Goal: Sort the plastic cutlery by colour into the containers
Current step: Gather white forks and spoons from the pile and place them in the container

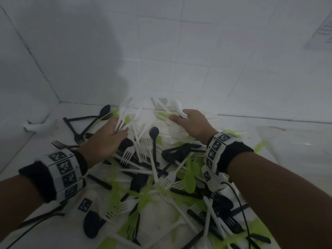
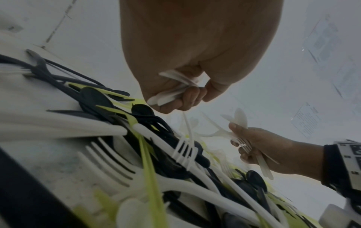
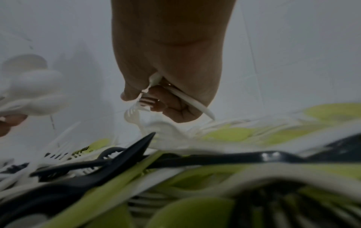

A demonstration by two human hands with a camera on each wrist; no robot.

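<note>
Here, the left hand [image 1: 105, 139] is curled round a bundle of white spoons [image 1: 124, 112] whose bowls fan up and away from the knuckles; the left wrist view shows their handles [image 2: 171, 91] gathered inside the closed fingers [image 2: 190, 96]. The right hand [image 1: 193, 123] likewise grips white cutlery: a white spoon bowl [image 1: 179, 107] projects past its fingertips, and the right wrist view shows a white fork [image 3: 145, 101] and a white handle [image 3: 191, 100] clamped in the fist. Both hands hover over the far end of the pile of plastic cutlery [image 1: 161, 177], a tangle of black, white and lime-green forks and spoons spread across the white surface [image 1: 36, 137]. A black spoon [image 1: 154, 139] stands tilted between the two hands, its bowl uppermost. A lime-green spoon [image 1: 189, 178] lies just below the right wrist. To the left of the pile, well apart from it, lie a separate black spoon [image 1: 104, 110] and some black forks [image 1: 80, 139]. A crumpled white object [image 1: 38, 125] rests near the left wall; what it is cannot be told. A translucent container [image 1: 296, 144] sits at the right edge, beside the pile. Each wrist carries a band of black-and-white markers [image 1: 66, 173]. A tiled wall [image 1: 179, 51] closes the scene behind, with a sheet of paper [image 1: 321, 33] fixed at upper right.
</note>
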